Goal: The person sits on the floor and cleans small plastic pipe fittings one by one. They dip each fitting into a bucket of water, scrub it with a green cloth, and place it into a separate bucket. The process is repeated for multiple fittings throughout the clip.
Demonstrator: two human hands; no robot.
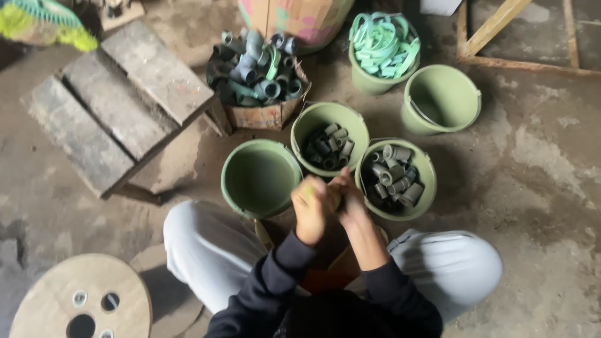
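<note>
Five green buckets stand on the concrete floor (pixel 538 181) in front of a seated person. Largest of all is the slatted wooden pallet (pixel 119 100) at the left, lying flat. Below it, a round wooden disc (pixel 56 300) with holes rests by the person's knee. At the top edge stands a big rounded package (pixel 300 19) in pink and orange, its print too blurred to make out. Just below it, a worn brown cardboard box (pixel 263 112) is heaped with grey pipe fittings (pixel 253 66).

Of the buckets, the empty bucket (pixel 260 178) sits just left of the hands, and a second empty one (pixel 441 100) stands further right. The far bucket (pixel 379 59) overflows with pale green plastic strips. The middle bucket (pixel 330 134) holds a few short grey sleeves, and the right bucket (pixel 397 178) is nearly full of them.

The left hand (pixel 311 209) is clenched around a small greenish piece (pixel 308 189), mostly hidden. The right hand (pixel 350 200) presses against it from the side, fingers curled; whether it grips the same piece I cannot tell. The piece sits between both hands, above the gap among the three near buckets. It looks like a light, stiff plastic fitting, probably smooth, best held round its body.
</note>
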